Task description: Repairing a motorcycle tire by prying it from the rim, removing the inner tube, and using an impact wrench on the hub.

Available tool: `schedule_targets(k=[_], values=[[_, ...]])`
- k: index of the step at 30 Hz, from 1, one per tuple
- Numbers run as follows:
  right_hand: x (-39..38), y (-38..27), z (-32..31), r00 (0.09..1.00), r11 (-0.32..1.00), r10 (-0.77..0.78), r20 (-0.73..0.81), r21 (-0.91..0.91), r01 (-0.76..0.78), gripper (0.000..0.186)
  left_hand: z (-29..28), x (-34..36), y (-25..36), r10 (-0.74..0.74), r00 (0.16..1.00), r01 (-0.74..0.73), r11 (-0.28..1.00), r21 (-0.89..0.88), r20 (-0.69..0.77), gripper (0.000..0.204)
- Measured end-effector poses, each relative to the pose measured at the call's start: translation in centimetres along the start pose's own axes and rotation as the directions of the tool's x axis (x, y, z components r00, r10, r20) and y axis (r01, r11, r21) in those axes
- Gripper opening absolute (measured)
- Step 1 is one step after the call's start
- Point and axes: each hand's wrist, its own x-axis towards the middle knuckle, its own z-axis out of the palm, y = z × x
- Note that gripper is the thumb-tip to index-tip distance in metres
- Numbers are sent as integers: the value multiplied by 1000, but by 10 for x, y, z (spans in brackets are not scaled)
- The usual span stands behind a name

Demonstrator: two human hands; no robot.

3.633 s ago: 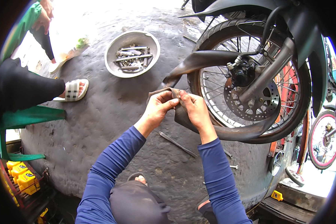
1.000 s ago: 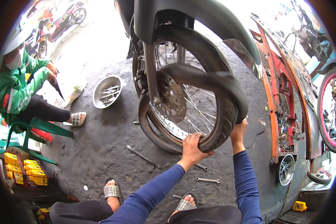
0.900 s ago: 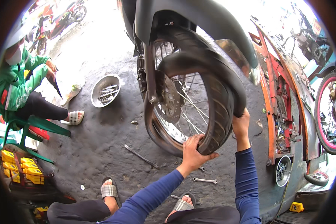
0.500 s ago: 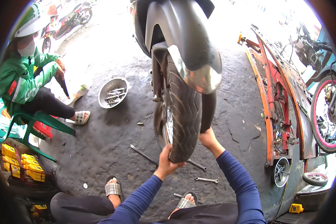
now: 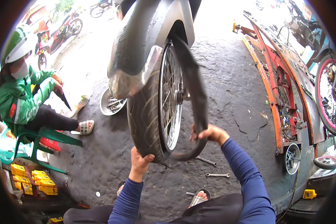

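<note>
A motorcycle's front wheel stands before me, its black tire (image 5: 140, 117) beside a silver spoked rim (image 5: 173, 123). Above it sits a grey fender (image 5: 138, 48). My left hand (image 5: 139, 162) grips the lower tread, thumb lying across it. My right hand (image 5: 214, 134) is closed around a black inner tube (image 5: 200, 97), which hangs in a loop outside the rim on the right. The tube's lower end curves back toward the tire's bottom. On the floor below lie a wrench (image 5: 218, 175) and another partly hidden wrench (image 5: 206, 161).
Behind the tire, a metal bowl (image 5: 104, 105) holds metal parts. A person in a green jacket (image 5: 22, 97) sits on a green chair (image 5: 35, 143) at left. Yellow bottles (image 5: 44, 183) stand nearby. A red-orange metal frame (image 5: 267, 100) and a second bowl (image 5: 293, 158) are at right.
The wheel and fender have swung left, bringing the spokes into view. My right hand has moved a little with the inner tube, now held away from the rim; my left hand has shifted left.
</note>
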Motion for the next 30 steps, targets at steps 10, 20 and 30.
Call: schedule_targets(k=[10, 20, 30], values=[[2, 19, 31, 977, 989, -30, -213, 136, 60, 49, 0, -23, -87, 133, 984, -160, 955, 250, 121, 92], [-29, 54, 41, 993, 971, 54, -106, 238, -27, 46, -3, 36, 23, 190, 979, -184, 979, -88, 67, 110], [-78, 89, 103, 916, 954, 262, 303, -228, -198, 52, -11, 22, 22, -36, 997, 37, 999, 6, -69, 109]])
